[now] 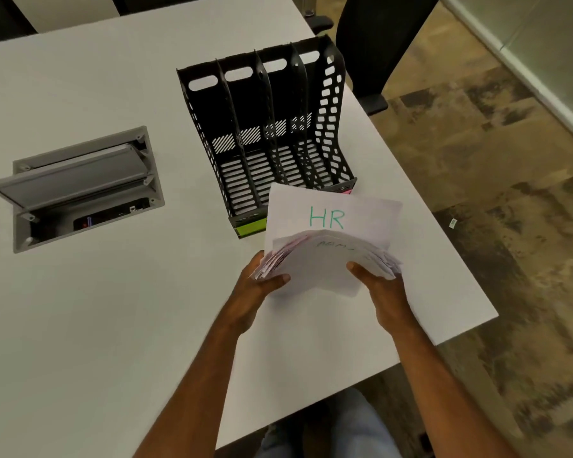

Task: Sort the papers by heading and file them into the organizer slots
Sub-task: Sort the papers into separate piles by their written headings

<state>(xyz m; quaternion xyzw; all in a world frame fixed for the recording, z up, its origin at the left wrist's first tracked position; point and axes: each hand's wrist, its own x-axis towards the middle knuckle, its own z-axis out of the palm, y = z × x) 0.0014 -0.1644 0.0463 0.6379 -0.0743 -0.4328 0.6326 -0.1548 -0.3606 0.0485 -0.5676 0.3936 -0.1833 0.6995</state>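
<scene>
A stack of white papers (325, 266) is held above the table just in front of the organizer. My left hand (258, 289) grips its left edge and my right hand (381, 289) grips its right edge, thumbs on top. One sheet (331, 213) stands up behind the stack with "HR" written in green. The top sheet of the bent stack bears a faint green heading that I cannot read. The black perforated organizer (265, 133) stands on the table with several upright slots, all empty. Coloured labels, green (250, 226) and pink, sit on its front lip, partly hidden by the papers.
The white table (113, 309) carries a grey cable box (76, 186) with its lid open at the left. A black office chair (377, 44) stands beyond the table's right edge. Patterned carpet (510, 226) lies to the right.
</scene>
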